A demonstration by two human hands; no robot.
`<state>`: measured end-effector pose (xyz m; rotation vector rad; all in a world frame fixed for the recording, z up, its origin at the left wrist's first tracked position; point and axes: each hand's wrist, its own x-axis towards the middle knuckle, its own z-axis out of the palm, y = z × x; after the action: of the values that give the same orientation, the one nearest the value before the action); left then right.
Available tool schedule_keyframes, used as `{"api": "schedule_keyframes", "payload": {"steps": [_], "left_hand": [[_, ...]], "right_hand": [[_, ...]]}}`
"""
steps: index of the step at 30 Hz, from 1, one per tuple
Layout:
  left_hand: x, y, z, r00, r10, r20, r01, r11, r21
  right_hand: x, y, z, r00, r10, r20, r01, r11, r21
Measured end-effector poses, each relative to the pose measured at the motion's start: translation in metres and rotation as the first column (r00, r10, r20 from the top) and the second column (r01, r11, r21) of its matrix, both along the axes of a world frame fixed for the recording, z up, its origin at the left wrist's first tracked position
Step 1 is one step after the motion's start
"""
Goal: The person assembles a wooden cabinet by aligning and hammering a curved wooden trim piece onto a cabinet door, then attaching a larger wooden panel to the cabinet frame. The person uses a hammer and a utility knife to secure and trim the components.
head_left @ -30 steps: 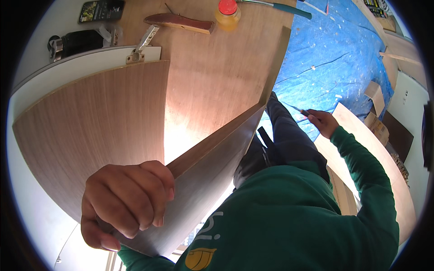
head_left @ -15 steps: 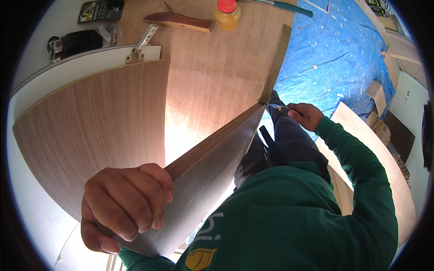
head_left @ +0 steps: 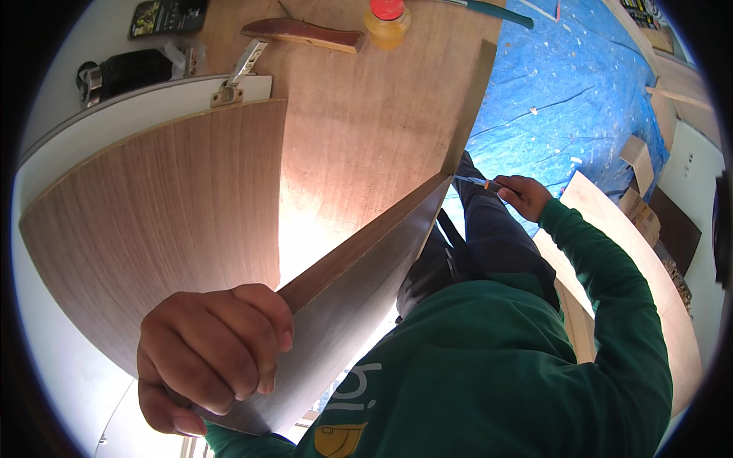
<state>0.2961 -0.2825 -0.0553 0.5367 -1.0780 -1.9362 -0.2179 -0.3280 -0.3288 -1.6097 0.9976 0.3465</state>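
My left hand [head_left: 214, 351] is closed over the near end of a long wood-grain board [head_left: 359, 263], which stands on edge and slants away to the right. At the board's far corner is my right hand [head_left: 525, 197], its fingers wrapped around a slim hand tool [head_left: 489, 185] with a dark handle and an orange band. The tool's thin shaft or blade points left to that corner, and its tip seems to touch there. Whether it is a blade or a driver is too small to tell. My left thumb and fingers hide the board's near end.
Left of the board hangs a wood-grain door panel [head_left: 168, 191] with a metal hinge [head_left: 233, 80]. On the wooden worktop [head_left: 382, 107] lie a reddish curved wooden block [head_left: 301, 32] and a red-lidded jar [head_left: 387, 24]. A phone [head_left: 168, 18] and black bottle [head_left: 134, 72] are far left. Blue sheeting [head_left: 565, 99] covers the floor.
My right hand has drawn back slightly to the right with the tool, so more of its thin shaft shows. My left hand has stayed on the board, shifting slightly downward in view.
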Motion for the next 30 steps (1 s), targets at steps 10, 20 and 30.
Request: {"api": "schedule_keyframes", "payload": {"steps": [10,20,30], "left_hand": [[-0.002,-0.002,0.000,1.000,0.006,-0.027,-0.007,0.999,-0.033],[0.001,-0.001,-0.007,0.998,0.014,-0.067,-0.017,0.999,-0.050],[0.004,0.000,-0.006,0.998,-0.025,-0.049,0.023,0.999,-0.033]], "right_hand": [[-0.014,-0.004,0.000,0.999,0.036,-0.028,-0.037,0.999,-0.026],[-0.025,0.012,0.027,0.961,-0.231,-0.154,0.239,0.970,0.037],[0.051,0.001,0.028,0.984,-0.148,0.099,0.129,0.976,0.177]]}}
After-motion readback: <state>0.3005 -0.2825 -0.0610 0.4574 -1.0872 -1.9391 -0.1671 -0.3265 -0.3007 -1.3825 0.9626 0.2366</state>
